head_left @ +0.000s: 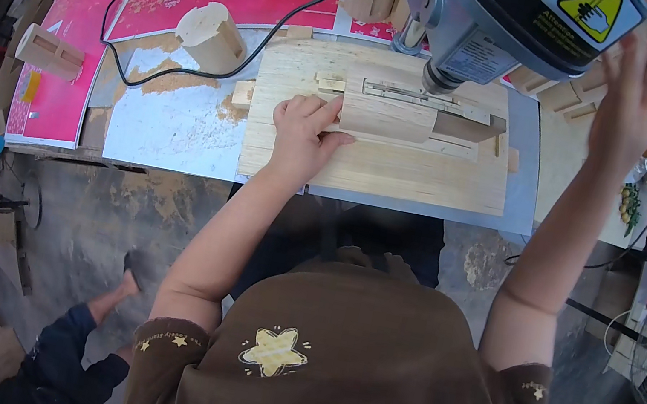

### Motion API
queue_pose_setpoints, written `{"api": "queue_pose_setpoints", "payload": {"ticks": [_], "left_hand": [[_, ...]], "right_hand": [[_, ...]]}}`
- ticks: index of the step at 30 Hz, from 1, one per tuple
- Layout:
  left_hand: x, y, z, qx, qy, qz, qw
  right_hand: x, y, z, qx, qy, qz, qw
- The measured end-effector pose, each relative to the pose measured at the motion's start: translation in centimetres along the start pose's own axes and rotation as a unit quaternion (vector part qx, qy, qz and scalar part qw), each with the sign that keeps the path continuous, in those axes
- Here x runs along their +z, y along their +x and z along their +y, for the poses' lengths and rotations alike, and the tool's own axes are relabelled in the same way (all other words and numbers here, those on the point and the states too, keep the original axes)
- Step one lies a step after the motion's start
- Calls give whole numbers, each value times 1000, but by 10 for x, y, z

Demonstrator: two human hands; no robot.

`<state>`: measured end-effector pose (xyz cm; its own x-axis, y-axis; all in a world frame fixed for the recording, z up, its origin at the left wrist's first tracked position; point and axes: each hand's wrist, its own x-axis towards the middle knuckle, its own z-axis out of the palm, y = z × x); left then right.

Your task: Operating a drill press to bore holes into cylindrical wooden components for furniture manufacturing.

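The person's left hand point(301, 133) presses down flat on the left end of a rounded wooden block point(388, 116), fingers spread against it rather than curled around. The block lies on a pale wooden jig board point(373, 167) under the grey drill press point(493, 24). The right hand point(633, 92) is raised beside the machine's head, fingers open (what it touches there I cannot tell). A black cable point(191, 66) loops over the sawdust-strewn table point(171, 132).
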<state>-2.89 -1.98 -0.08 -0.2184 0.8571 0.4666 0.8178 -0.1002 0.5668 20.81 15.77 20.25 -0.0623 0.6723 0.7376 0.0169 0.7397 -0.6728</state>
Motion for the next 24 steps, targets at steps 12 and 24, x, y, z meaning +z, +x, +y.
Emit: {"api": "queue_pose_setpoints", "payload": {"ticks": [12,24], "left_hand": [[0,0,-1,-12,-22,-20,999],[0,6,-2,2,-15,-15,1000]], "right_hand": [[11,-35,-60,-116,-277,-46,953],[16,-141,18,-105,-256,-87,957]]}}
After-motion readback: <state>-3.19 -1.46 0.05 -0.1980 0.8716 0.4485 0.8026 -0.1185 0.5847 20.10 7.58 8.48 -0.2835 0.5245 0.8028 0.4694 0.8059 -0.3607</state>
